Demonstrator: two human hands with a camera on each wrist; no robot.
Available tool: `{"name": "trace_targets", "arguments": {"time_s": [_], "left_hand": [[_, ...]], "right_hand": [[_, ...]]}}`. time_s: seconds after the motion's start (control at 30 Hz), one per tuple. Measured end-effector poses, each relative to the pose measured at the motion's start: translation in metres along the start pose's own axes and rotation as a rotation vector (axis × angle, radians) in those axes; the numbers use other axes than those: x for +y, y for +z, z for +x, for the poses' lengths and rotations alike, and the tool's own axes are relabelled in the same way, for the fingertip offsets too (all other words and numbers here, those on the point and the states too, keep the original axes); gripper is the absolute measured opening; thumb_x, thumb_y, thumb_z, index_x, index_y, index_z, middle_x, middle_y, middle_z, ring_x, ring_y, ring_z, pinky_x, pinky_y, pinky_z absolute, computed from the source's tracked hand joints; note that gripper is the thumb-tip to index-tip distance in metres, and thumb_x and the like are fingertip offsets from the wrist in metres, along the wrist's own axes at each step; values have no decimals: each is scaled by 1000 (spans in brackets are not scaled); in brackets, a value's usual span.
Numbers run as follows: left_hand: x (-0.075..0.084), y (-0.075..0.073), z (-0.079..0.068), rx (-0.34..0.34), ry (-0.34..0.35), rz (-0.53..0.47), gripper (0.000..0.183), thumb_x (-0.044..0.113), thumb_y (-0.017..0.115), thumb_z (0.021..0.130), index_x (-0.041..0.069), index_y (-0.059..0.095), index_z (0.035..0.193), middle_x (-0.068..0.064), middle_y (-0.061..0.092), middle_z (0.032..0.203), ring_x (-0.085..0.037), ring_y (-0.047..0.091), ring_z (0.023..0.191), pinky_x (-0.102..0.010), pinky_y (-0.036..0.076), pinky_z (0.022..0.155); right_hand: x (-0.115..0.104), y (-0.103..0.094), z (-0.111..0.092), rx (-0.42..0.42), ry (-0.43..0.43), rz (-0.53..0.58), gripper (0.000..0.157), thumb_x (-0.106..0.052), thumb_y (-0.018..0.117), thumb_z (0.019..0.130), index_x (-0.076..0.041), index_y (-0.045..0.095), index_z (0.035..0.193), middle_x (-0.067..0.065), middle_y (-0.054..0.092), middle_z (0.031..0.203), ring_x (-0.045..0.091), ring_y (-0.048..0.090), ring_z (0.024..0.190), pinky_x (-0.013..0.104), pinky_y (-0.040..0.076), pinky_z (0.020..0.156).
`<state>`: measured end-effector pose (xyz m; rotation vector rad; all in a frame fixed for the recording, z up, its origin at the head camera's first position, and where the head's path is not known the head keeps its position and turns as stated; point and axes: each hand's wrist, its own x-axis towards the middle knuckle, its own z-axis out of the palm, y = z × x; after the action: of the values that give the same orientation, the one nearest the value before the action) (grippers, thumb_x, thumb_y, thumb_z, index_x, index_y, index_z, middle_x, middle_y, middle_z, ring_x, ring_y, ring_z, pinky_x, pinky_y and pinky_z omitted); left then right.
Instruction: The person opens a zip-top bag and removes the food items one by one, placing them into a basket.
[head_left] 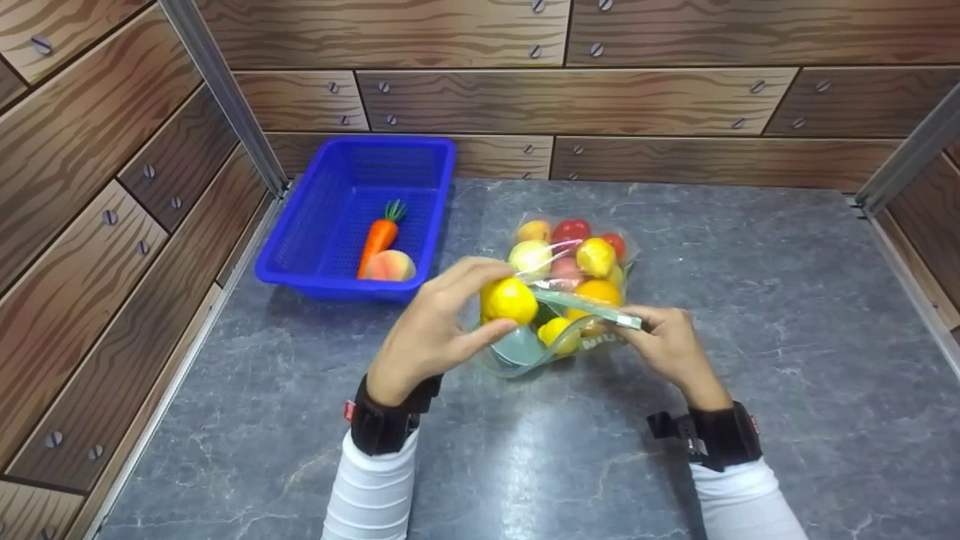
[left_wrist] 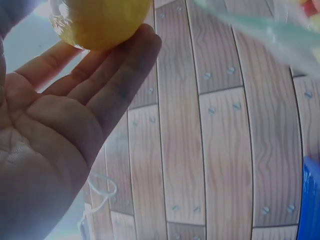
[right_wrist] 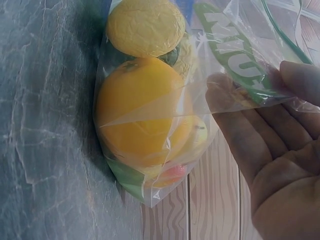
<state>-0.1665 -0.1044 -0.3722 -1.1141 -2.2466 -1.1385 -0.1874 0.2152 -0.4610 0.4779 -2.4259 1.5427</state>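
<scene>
My left hand (head_left: 431,326) holds a yellow lemon (head_left: 509,301) between thumb and fingers, at the mouth of a clear zip bag (head_left: 517,352). In the left wrist view the lemon (left_wrist: 102,22) sits against the fingertips. My right hand (head_left: 667,341) pinches the bag's rim at its right end. In the right wrist view that hand (right_wrist: 270,135) has thumb and fingers on the clear plastic beside green-and-white print. Inside the bag lie an orange (right_wrist: 142,110), another lemon (head_left: 559,335), red fruits (head_left: 571,231), a pale round fruit (head_left: 531,257) and several more.
A blue plastic basket (head_left: 300,279) stands at the back left of the grey marbled table (head_left: 787,337). In it are a carrot (head_left: 380,238) and a peach (head_left: 391,265). Wood-patterned panels (head_left: 577,97) rise behind and at both sides, with metal posts (head_left: 225,90) at the corners.
</scene>
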Motion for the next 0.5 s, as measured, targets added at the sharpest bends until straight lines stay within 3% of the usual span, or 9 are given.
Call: {"name": "trace_targets", "arguments": {"time_s": [0.2,0.33,0.5], "left_hand": [[-8,-15,-3,144,-42,44,49,16,82,89,-2,64,131,-15,66,133,-25,62,124,-35,48,110],[-19,-23,-5,294,-32,105,49,13,82,87,-3,65,130,-18,66,133,-31,61,125,-42,46,111],[-39,-32,-6,476,-61,101,48,7,83,84,-4,66,128,-19,65,131,-34,61,124,-43,48,110]], "right_hand": [[1,0,1,2,-28,-20,12,10,77,84,6,79,95,18,77,83,6,66,65,13,52,60],[1,0,1,7,-27,-19,11,8,78,84,4,80,94,15,76,79,5,61,61,14,50,57],[2,1,1,16,-30,-30,11,7,79,82,4,80,93,15,76,80,2,61,62,13,50,57]]}}
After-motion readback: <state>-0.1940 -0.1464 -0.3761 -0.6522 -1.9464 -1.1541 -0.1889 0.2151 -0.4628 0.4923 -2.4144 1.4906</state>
